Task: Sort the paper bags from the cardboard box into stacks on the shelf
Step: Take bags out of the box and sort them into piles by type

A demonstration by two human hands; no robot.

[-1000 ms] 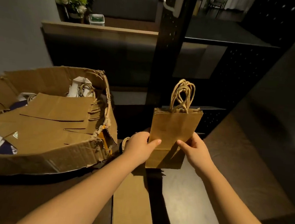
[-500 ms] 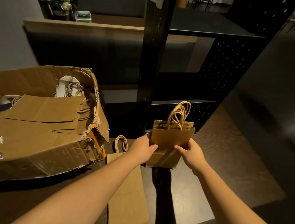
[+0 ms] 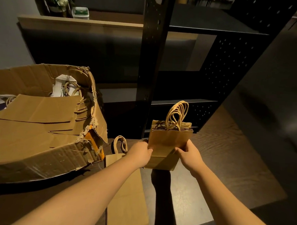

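The person is holding a bundle of small paper bags (image 3: 168, 146) upright between both hands, just in front of the black shelf (image 3: 184, 104). The left hand (image 3: 140, 152) is gripping the bundle's left edge with its fingers curled round the paper; the right hand (image 3: 188, 154) is gripping the right edge in the same way. The bundle's long axis is running vertically, twisted handles (image 3: 177, 115) uppermost, bottom fold lowest. The lower shelf board is lying directly beyond the bundle, away from the person, so the coming move is judged to be a forward push. Both hands are equally near; neither is leading.

Counts:
- Bundles in hand: one; the number of bags in it cannot be told, though several handle loops are showing.
- Larger bags lying flat on the dark table (image 3: 229, 164): one (image 3: 127, 200), partly under the left forearm.
- Cardboard box (image 3: 32, 159): one, torn at its near corner, containing many flat brown bags (image 3: 36, 117), too overlapped to count.
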